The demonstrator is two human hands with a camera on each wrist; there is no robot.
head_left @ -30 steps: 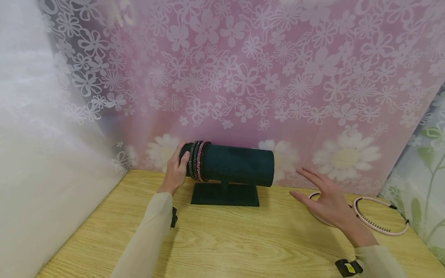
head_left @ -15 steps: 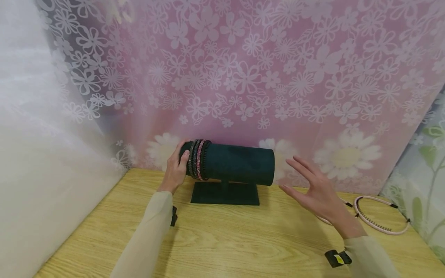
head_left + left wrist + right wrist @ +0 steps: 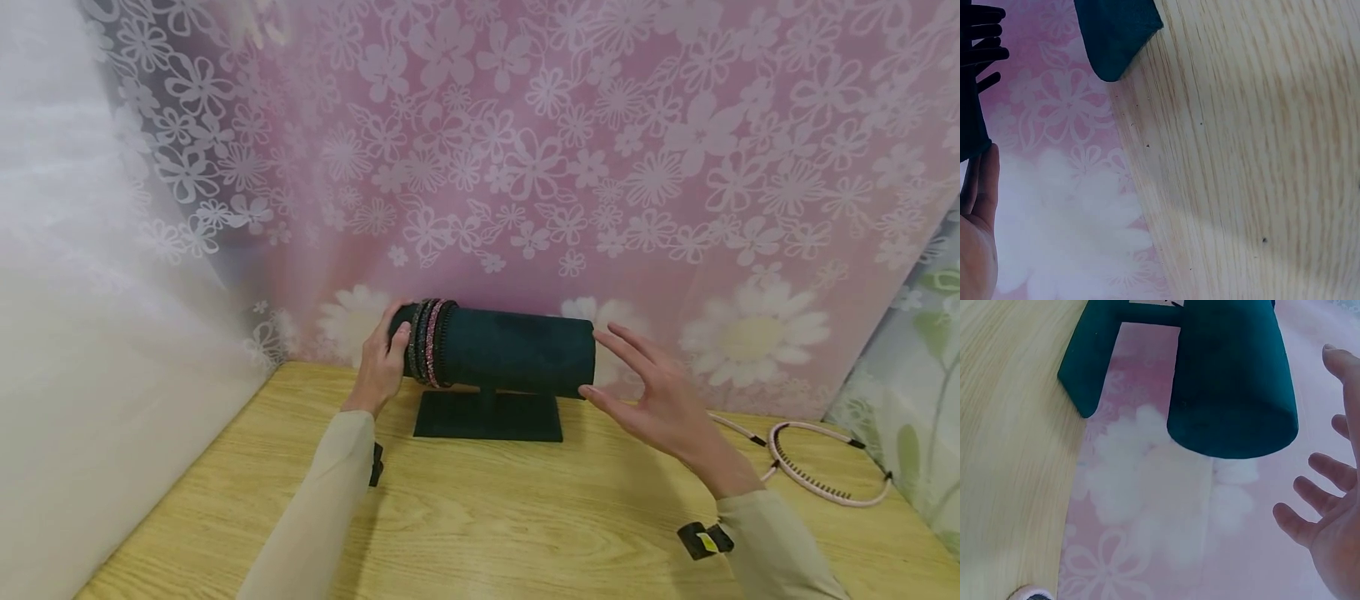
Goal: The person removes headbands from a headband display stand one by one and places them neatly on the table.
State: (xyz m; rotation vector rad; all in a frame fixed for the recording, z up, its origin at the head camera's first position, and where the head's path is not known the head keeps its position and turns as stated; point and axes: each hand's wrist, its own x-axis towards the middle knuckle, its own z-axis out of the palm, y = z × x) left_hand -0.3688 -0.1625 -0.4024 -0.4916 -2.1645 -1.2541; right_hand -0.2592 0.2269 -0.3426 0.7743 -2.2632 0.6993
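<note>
A dark green velvet display stand (image 3: 517,350), a horizontal roll on a flat base (image 3: 487,417), stands on the table. Several glittery headbands (image 3: 431,342), dark ones and a pink one, are packed round its left part. My left hand (image 3: 380,362) grips the roll's left end, thumb in front, other fingers mostly hidden behind. In the left wrist view the fingers (image 3: 985,187) lie against the roll's end, below dark headband prongs (image 3: 985,53). My right hand (image 3: 660,408) is spread at the roll's right end; the right wrist view shows it apart from the roll (image 3: 1235,381).
Two pale pink headbands (image 3: 810,423) lie on the wooden table (image 3: 525,517) at the right, the nearer one partly behind my right arm. A pink flowered curtain (image 3: 525,167) hangs close behind the stand, with a whitish sheet (image 3: 112,333) on the left.
My right hand has moved left from over the pink headbands to the roll's right end, uncovering more of them. The left hand keeps its hold and the stand stays in place.
</note>
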